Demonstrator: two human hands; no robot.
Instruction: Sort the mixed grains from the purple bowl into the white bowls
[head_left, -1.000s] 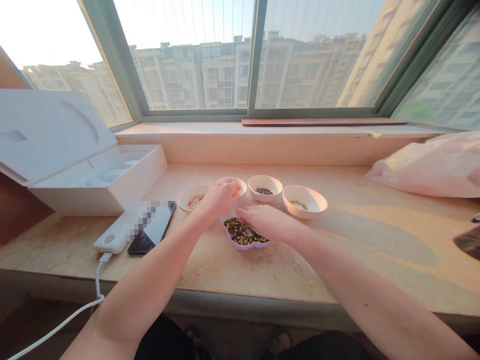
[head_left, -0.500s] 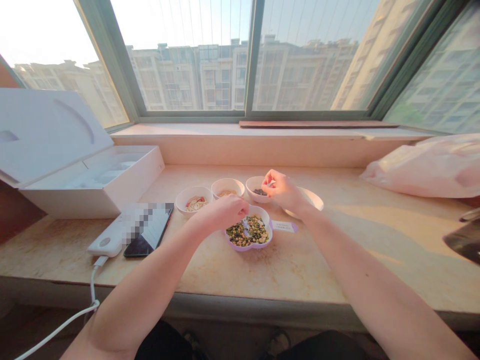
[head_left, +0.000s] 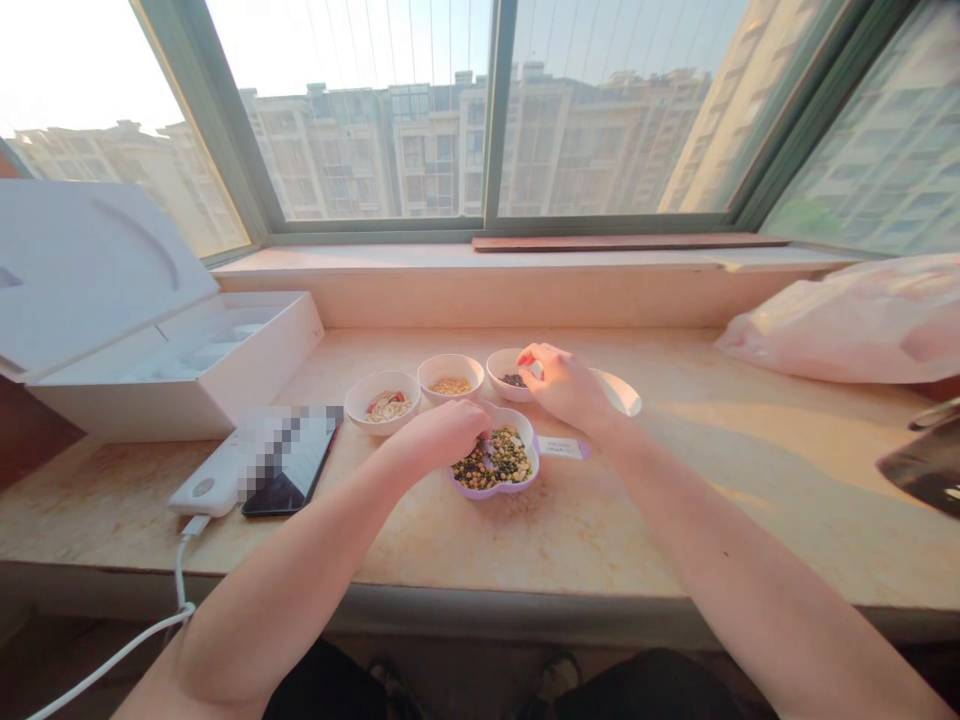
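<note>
Okay: the left hand [head_left: 439,437] sits at the near edge of a lilac scalloped dish [head_left: 495,490], fingers curled down into a mix of green and dark seeds or beans [head_left: 499,462]; whether they grip anything is hidden. The right hand [head_left: 566,385] hovers, fingers bunched, over a white bowl [head_left: 499,375] of dark seeds at the dish's 12 o'clock; its grip is also unclear.

From the dish, a white bowl of pale slices [head_left: 361,398] sits at 10 o'clock and a white bowl of yellow grains [head_left: 450,362] at 11. A white bowl [head_left: 626,400], partly behind the right hand, is at 2. A white tag [head_left: 561,448] touches the dish at 3.

A power bank [head_left: 202,487] and a phone [head_left: 281,490] lie at 9, a white open box [head_left: 172,385] at 10, and a plastic bag [head_left: 847,325] far off at 3, all on a marble sill [head_left: 135,510].
</note>
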